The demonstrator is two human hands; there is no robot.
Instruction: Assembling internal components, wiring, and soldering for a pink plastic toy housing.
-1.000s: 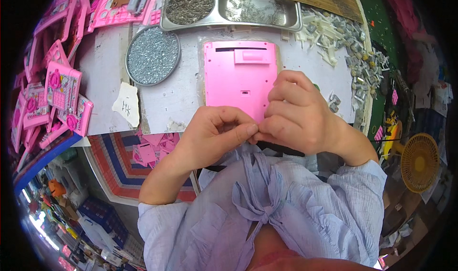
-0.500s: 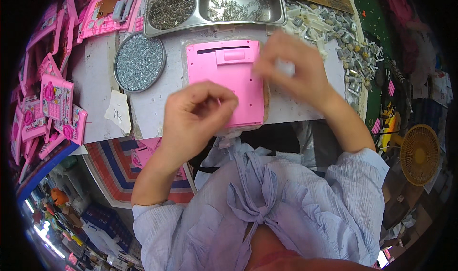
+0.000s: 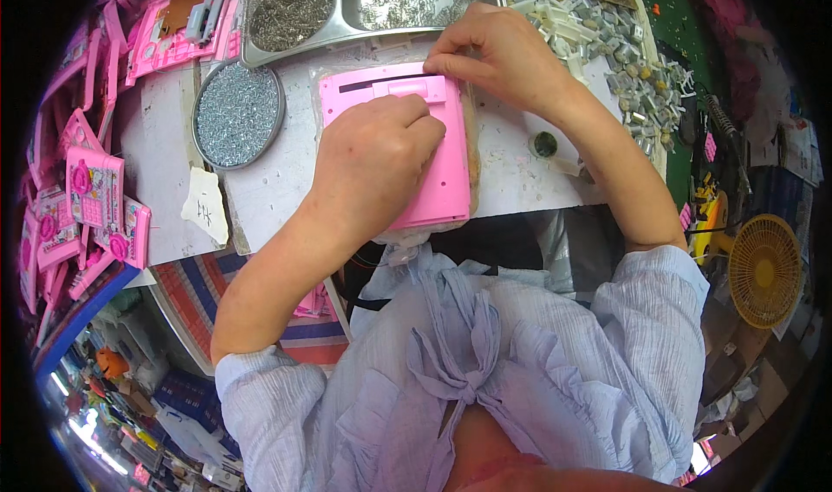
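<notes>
A pink plastic case [image 3: 449,167] lies on a worn pad in front of me, with a long dark slot [image 3: 355,86] along its far edge and a raised rectangular part [image 3: 409,86] below that. My left hand [image 3: 374,158] rests over the middle of the case, fingers curled closed near the raised part; whatever they hold is hidden. At the far right corner of the case is my right hand [image 3: 496,55], thumb and forefinger pinched together at the end of the slot. Anything between those fingertips is too small to make out.
Left of the case stands a round dish of small screws [image 3: 238,113]. Beyond it is a steel tray [image 3: 364,37] with small metal springs. Loose metal and white parts [image 3: 628,76] pile up at the right. Pink casings [image 3: 95,189] are stacked at far left.
My left hand has moved forward onto the case near its raised part. The right hand has shifted left and forward to the far corner. The view has shifted slightly.
</notes>
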